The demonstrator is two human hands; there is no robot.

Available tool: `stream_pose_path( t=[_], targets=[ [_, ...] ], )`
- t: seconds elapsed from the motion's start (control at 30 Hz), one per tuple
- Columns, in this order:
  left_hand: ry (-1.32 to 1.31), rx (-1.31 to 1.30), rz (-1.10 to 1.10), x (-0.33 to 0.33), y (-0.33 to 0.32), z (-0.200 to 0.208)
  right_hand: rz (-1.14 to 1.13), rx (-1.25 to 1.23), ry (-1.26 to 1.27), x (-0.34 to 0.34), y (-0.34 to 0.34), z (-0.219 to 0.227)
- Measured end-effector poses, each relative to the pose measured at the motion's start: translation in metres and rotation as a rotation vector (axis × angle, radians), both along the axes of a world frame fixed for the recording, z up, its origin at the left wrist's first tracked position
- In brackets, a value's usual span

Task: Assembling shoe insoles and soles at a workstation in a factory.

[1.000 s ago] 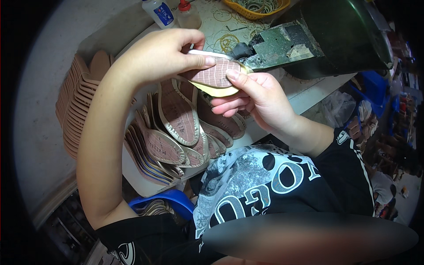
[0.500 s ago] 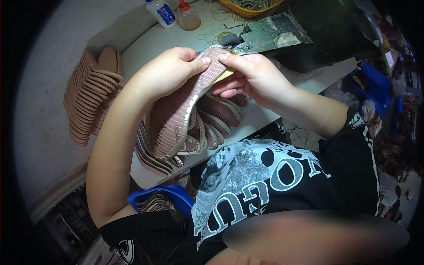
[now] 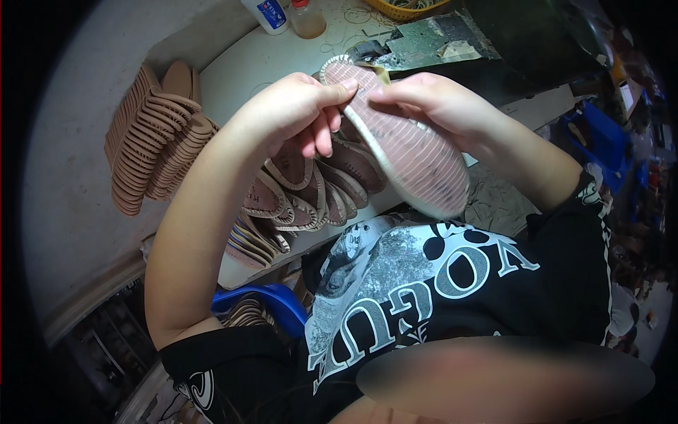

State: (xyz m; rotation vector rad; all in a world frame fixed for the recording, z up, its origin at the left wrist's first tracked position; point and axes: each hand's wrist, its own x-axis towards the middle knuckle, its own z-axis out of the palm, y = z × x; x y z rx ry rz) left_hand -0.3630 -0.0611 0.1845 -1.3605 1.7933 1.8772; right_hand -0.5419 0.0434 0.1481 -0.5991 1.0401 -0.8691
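Observation:
Between my hands is a pinkish-brown shoe insole (image 3: 417, 159) with thin pale stripes and a whitish stitched edge. Its narrow end points up and away, and the wide end hangs toward the lower right over my shirt. My left hand (image 3: 300, 106) pinches the narrow part at its left edge, thumb on top, with the other fingers curled below. At the opposite edge my right hand (image 3: 438, 102) grips it, thumb on the striped face; its other fingers are mostly hidden. A bit of yellowish material (image 3: 382, 73) shows beside the narrow end.
Similar edged insoles (image 3: 332, 187) lie overlapping on the white table (image 3: 229, 67). Plain brown insoles (image 3: 152, 141) are stacked at the left wall. Beyond my hands stands a green metal machine plate (image 3: 438, 46), near two bottles (image 3: 308, 20) and a yellow basket (image 3: 406, 8). A blue bin (image 3: 282, 311) sits below.
The insole's wide end has swung from the lower left to the lower right, uncovering more of the overlapping insoles. Both hands keep hold near the narrow end; my left fingers now show below it.

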Motion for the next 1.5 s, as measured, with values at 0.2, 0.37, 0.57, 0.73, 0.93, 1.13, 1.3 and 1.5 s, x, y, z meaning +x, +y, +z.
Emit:
stream_pose_path(
  t=[0.2,0.37,0.57,0.73,0.93,1.13,1.3,1.5],
  targets=[
    [0.012,-0.114,-0.008,0.002,-0.005,0.001,0.255,-0.088,0.079,-0.033,0.039,0.008],
    [0.014,-0.178,0.038,-0.003,-0.016,-0.002,-0.014,-0.094,0.033,-0.032,0.052,-0.008],
    [0.073,-0.288,0.234,0.001,-0.031,-0.018,-0.154,-0.138,-0.08,-0.007,0.023,-0.013],
    [0.395,-0.269,0.428,0.009,-0.029,-0.033,-0.136,-0.26,-0.066,0.035,0.014,-0.024],
    [0.861,-0.174,0.601,0.03,0.056,-0.011,-0.13,-0.547,0.192,0.053,0.028,0.002],
    [0.777,-0.586,0.632,0.027,0.09,-0.021,-0.079,-1.149,1.002,0.04,0.016,0.021],
    [0.671,-0.853,0.522,0.025,0.107,-0.026,0.279,-1.263,1.332,0.036,0.018,0.034],
    [0.818,-0.637,0.657,0.026,0.108,-0.038,-0.004,-0.462,0.235,0.034,0.011,0.008]
  ],
)
